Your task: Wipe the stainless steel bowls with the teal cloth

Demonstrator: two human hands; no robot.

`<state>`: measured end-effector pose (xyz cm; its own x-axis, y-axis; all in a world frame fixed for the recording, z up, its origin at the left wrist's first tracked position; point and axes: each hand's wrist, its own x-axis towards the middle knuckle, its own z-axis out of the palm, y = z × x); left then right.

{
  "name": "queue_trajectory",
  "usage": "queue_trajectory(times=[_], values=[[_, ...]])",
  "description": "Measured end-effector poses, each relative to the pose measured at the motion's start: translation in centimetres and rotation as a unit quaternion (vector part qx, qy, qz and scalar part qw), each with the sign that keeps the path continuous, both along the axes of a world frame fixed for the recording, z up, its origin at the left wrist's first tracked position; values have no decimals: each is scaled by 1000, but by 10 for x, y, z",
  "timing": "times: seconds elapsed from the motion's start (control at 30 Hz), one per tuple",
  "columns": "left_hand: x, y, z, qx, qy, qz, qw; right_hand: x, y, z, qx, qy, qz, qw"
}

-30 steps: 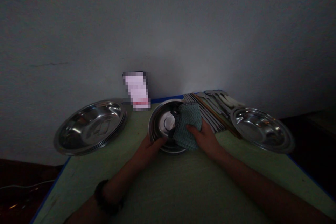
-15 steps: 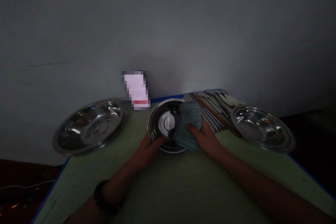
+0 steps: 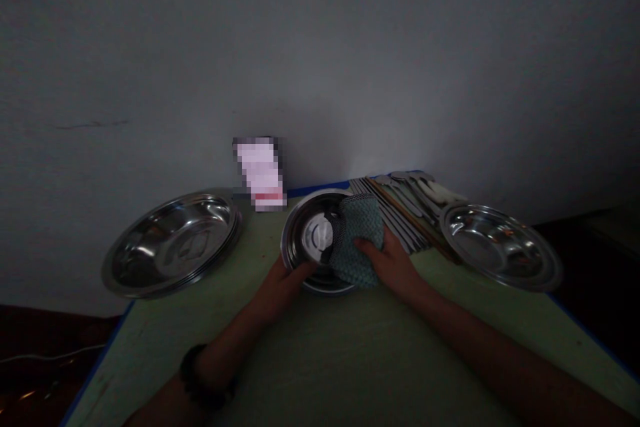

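Observation:
A round stainless steel bowl (image 3: 300, 230) is between my hands in the middle of the table. My left hand (image 3: 283, 287) grips its near left rim, thumb over the edge and the other fingers hidden beneath or behind. Over the bowl's right side lies a folded green patterned cloth (image 3: 357, 233). My right hand (image 3: 387, 260) is closed on that cloth at the bowl's right rim, with the thumb on top and the remaining fingers out of sight. Part of the bowl's inside shows left of the cloth.
Stacked large steel basins (image 3: 173, 247) stand at the left, and another steel basin (image 3: 503, 247) at the right. Chopsticks (image 3: 395, 217) and spoons (image 3: 417, 197) lie behind the bowl to the right. A pixelated phone-like object (image 3: 263, 173) leans on the wall (image 3: 320, 67).
Both hands, the bowl and the cloth keep nearly the same positions. Only a very slight shift of the whole view shows.

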<state>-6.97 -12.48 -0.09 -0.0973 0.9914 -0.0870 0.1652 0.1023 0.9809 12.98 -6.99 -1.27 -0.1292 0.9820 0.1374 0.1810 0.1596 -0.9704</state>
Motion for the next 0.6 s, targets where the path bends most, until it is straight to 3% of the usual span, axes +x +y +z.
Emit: queue_trajectory(times=[0.37, 0.47, 0.6], values=[[-3, 0, -6, 9, 1, -10, 1000, 0, 0, -1, 17, 1, 11, 1000], [-2, -2, -3, 17, 4, -27, 999, 1, 0, 0, 54, -26, 8, 998], [-1, -5, 0, 91, 39, -44, 994, 2, 1, 3, 119, -69, -6, 990]])
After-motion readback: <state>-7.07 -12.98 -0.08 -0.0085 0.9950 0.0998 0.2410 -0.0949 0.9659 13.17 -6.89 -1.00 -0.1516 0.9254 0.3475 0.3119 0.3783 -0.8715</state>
